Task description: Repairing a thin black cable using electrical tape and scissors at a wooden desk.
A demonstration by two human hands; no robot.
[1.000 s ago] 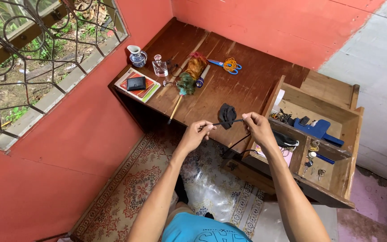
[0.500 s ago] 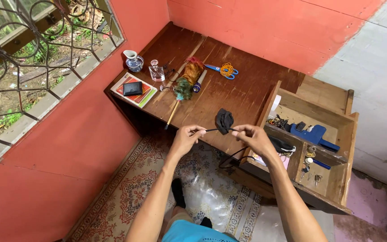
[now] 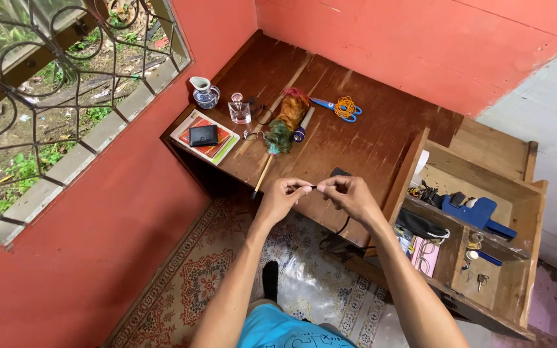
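Both hands are raised over the front edge of the wooden table (image 3: 369,138), which serves as landmark here. The left hand (image 3: 280,196) and right hand (image 3: 349,193) meet fingertip to fingertip. The fingers (image 3: 301,187) of each are pinched on a short stretch of thin black cord (image 3: 315,187) held taut between them. A black object (image 3: 340,172) shows just behind the right hand, mostly hidden; its kind cannot be told. A dark cable (image 3: 343,225) hangs below the right wrist, past the table's front edge.

On the table's left corner, close to the red wall, lie a stack of books (image 3: 205,138) with a black wallet (image 3: 203,135) on top. Behind them stand a small blue-and-white jug (image 3: 205,93) and a glass bottle (image 3: 239,109). A feather duster (image 3: 281,132) lies diagonally; its stick reaches the front edge, near the left hand. Scissors with blue and orange handles (image 3: 336,107) lie toward the back wall.

At the table's right end an open wooden drawer (image 3: 517,212) juts out, holding a blue tool (image 3: 475,212), spectacles (image 3: 428,248) and small items. Its near side stands just beside the right forearm.

The middle of the table, between duster and drawer, is bare wood. Below the front edge lie a patterned rug (image 3: 204,283) and a clear plastic sheet (image 3: 320,287).
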